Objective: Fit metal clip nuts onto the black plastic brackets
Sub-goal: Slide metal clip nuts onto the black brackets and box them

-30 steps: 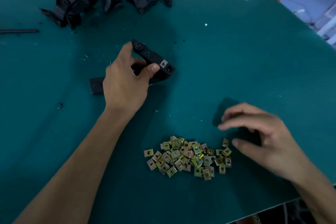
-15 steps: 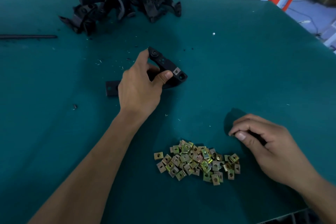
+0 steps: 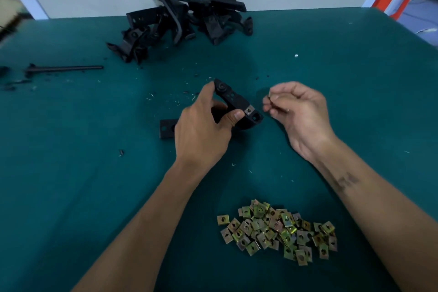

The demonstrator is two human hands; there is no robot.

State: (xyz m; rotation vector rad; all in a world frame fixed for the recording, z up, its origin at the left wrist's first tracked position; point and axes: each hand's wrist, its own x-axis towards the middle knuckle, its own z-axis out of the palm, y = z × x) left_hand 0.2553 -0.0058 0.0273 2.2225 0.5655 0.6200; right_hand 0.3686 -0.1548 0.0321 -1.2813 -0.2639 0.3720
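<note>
Centrally, left hand [image 3: 203,130] gripping black bracket [image 3: 233,99] (one nut fitted), right hand [image 3: 301,111] just beside, pinching a clip nut [image 3: 270,96].

Green felt-covered table [image 3: 71,197]: heap of black plastic brackets [image 3: 182,21] at far edge; long dark metal rod [image 3: 64,68] far left; single curved black plastic bracket [image 3: 234,99] centre; pile of square brass-toned metal clip nuts [image 3: 277,229] near edge, right of centre.
</note>
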